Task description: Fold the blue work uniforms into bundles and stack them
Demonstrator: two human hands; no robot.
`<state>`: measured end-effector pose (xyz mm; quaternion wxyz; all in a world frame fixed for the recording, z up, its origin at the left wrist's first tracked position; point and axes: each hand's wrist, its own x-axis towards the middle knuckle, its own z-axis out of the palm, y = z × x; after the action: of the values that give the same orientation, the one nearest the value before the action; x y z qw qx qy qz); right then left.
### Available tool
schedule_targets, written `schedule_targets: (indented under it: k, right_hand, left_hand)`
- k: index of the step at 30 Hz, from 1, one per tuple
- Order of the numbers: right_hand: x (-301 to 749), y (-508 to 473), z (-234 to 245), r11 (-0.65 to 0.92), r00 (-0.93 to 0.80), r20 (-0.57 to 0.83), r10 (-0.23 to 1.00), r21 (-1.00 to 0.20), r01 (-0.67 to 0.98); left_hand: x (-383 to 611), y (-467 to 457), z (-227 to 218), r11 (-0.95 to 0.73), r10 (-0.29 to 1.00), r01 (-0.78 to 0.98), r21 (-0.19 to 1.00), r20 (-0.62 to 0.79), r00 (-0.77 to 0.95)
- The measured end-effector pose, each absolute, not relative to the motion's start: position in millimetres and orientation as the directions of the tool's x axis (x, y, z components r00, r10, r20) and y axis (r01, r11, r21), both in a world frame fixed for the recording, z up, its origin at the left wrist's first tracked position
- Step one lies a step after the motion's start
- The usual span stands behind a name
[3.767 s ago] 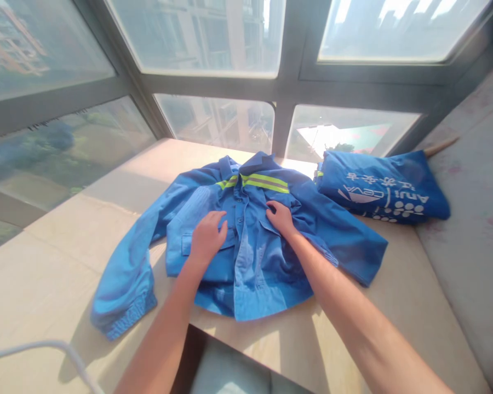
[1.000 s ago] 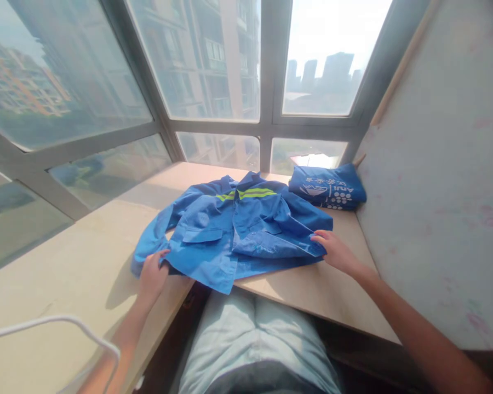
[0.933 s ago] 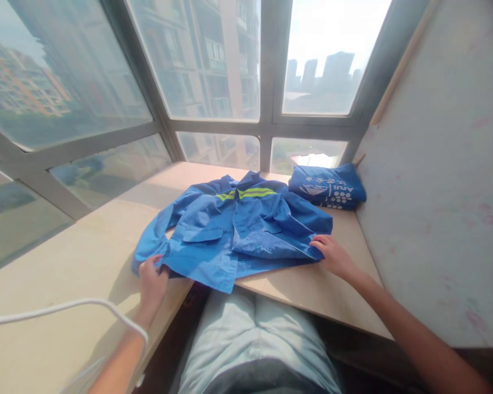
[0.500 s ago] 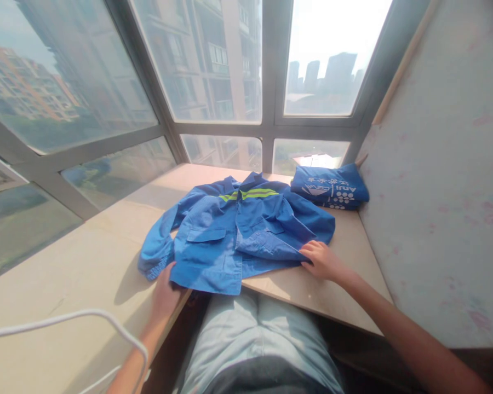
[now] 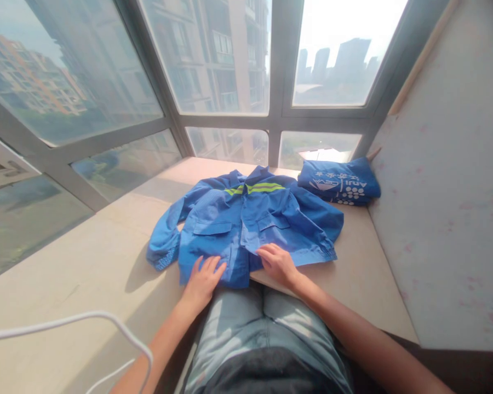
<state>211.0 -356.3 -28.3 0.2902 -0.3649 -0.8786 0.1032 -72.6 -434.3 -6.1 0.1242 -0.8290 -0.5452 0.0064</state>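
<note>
On the ledge point(image 5: 119, 246), the blue jacket point(image 5: 254, 216) lies front up; your left hand point(image 5: 203, 278) spreads over its lower front, probably steadying it; whether your right hand point(image 5: 278, 264) pinches cloth, I can't tell.

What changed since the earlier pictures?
The left hand let go of a bottom corner of the jacket and moved inward, onto its lower front; the right hand also moved inward, leaving that side of the jacket flatter. The folded cloth stayed by the wall.
</note>
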Motion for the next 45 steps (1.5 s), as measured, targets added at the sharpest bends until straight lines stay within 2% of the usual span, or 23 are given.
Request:
schedule_targets:
  k: [4, 7, 10, 16, 19, 22, 26, 29, 32, 34, 36, 38, 40, 42, 45]
  right_hand:
    - [211, -385, -40, 0.843, -0.773, 0.338, 0.536, -0.251, 0.475]
    - [226, -388, -40, 0.869, -0.818, 0.308, 0.485, -0.272, 0.413]
    - [252, -377, -36, 0.841, -0.78, 0.327, 0.534, -0.297, 0.452]
    - [337, -343, -37, 0.693, -0.6, 0.385, 0.702, -0.17, 0.701]
    - [376, -338, -42, 0.608, -0.495, 0.444, 0.747, -0.156, 0.779]
    - [397, -341, -51, 0.571, -0.452, 0.422, 0.785, -0.212, 0.793]
    - [404, -346, -62, 0.546, -0.439, 0.337, 0.833, -0.368, 0.752]
    - [407, -347, -65, 0.543, -0.455, 0.296, 0.84, -0.449, 0.71]
    - [410, -350, -68, 0.528, -0.448, 0.281, 0.849, -0.494, 0.691]
    - [411, -350, -71, 0.511, -0.409, 0.307, 0.859, -0.521, 0.683]
    - [409, -347, -71, 0.471, -0.298, 0.375, 0.878, -0.563, 0.679]
    - [404, -341, -67, 0.404, -0.134, 0.432, 0.892, -0.629, 0.664]
    - [398, -333, -56, 0.352, -0.009, 0.449, 0.894, -0.688, 0.635]
    - [391, -324, -41, 0.341, 0.028, 0.451, 0.892, -0.713, 0.613]
    - [379, -312, -16, 0.349, 0.022, 0.454, 0.891, -0.715, 0.606]
  left_hand:
    - [-65, -437, -24, -0.401, 0.904, 0.904, -0.144, 0.099, 0.417]
    - [-61, -439, -31, -0.419, 0.892, 0.9, -0.122, 0.133, 0.433]
    - [-51, -440, -32, -0.441, 0.882, 0.891, -0.108, 0.13, 0.452]
    - [-23, -434, -31, -0.513, 0.849, 0.857, -0.055, 0.112, 0.516]
    - [-12, -428, -33, -0.498, 0.861, 0.867, -0.033, 0.099, 0.498]
    - [-7, -423, -36, -0.497, 0.856, 0.867, -0.045, 0.136, 0.498]
    - [-7, -421, -38, -0.55, 0.815, 0.834, -0.034, 0.197, 0.545]
    - [-12, -421, -38, -0.507, 0.84, 0.856, 0.098, 0.282, 0.465]
    - [-15, -416, -36, -0.4, 0.882, 0.857, 0.324, 0.389, 0.265]
    - [-16, -410, -35, -0.318, 0.908, 0.823, 0.471, 0.402, 0.121]
    - [-16, -405, -34, -0.271, 0.93, 0.788, 0.552, 0.362, 0.066]
    - [-18, -404, -32, -0.299, 0.939, 0.787, 0.54, 0.314, 0.142]
    - [-23, -409, -31, -0.4, 0.913, 0.803, 0.442, 0.27, 0.306]
    - [-30, -419, -32, -0.497, 0.866, 0.812, 0.308, 0.231, 0.442]
    - [-44, -438, -38, -0.522, 0.839, 0.845, 0.112, 0.243, 0.486]
